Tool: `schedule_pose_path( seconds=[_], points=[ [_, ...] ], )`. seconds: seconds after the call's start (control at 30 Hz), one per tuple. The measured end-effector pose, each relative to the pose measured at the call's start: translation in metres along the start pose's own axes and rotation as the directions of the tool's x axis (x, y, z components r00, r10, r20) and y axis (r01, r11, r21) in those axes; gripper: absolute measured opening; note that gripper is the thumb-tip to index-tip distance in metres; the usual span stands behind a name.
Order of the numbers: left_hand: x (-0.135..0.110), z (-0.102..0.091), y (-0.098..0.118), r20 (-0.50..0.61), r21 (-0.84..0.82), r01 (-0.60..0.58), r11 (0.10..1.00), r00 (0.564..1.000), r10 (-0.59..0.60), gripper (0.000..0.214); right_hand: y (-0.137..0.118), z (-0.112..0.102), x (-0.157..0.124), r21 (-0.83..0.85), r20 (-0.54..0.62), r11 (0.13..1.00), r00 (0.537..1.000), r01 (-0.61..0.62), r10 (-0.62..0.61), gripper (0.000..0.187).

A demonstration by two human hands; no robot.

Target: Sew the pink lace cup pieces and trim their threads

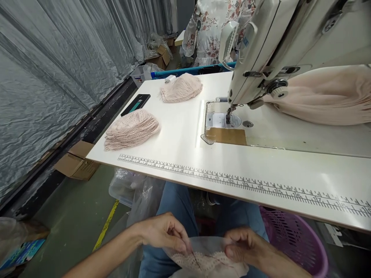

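Over my lap I hold a pale pink lace piece (211, 264) with a sheer edge, its lower part cut off by the frame. My left hand (169, 236) pinches its left side, thumb and fingers pressed together. On the other side, my right hand (246, 247) grips the sheer upper edge between thumb and fingers. Dark thread-like lines run across the lace. Both hands are below the front edge of the white sewing table (179, 154). Two stacks of pink lace pieces lie on it, a nearer stack (131, 129) and a farther stack (182, 88).
A sewing machine (261, 50) stands on the right, with pink fabric (324, 96) behind its needle area. A dark phone (135, 104) lies near the left edge. Below are a purple basket (298, 239) and a cardboard box (77, 160). Another person in a floral top (213, 29) is beyond the table.
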State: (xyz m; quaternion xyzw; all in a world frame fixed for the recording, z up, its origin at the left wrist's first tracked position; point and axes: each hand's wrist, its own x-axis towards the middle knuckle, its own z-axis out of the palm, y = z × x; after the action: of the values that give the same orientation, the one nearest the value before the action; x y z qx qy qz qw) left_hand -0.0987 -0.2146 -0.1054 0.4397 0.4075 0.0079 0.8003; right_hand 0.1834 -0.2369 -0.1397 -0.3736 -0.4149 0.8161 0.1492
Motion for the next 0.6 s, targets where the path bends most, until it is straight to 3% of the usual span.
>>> schedule_pose_path(
  seconds=[0.27, 0.43, 0.6],
  points=[
    [0.021, 0.020, 0.009, 0.028, 0.025, 0.043, 0.999, 0.999, -0.043, 0.072, -0.013, 0.017, 0.006, -0.089, 0.033, 0.996, 0.999, -0.012, 0.015, 0.051],
    [0.038, 0.037, 0.006, -0.078, 0.058, 0.035, 0.998, 0.996, -0.030, 0.059, -0.017, 0.020, 0.007, -0.139, -0.004, 0.990, 1.000, 0.011, -0.011, 0.047],
    [0.034, 0.040, 0.005, -0.130, 0.014, 0.071, 0.997, 0.989, -0.069, 0.059, -0.011, 0.011, 0.001, -0.087, 0.026, 0.996, 0.999, 0.029, -0.027, 0.046]
  ],
)
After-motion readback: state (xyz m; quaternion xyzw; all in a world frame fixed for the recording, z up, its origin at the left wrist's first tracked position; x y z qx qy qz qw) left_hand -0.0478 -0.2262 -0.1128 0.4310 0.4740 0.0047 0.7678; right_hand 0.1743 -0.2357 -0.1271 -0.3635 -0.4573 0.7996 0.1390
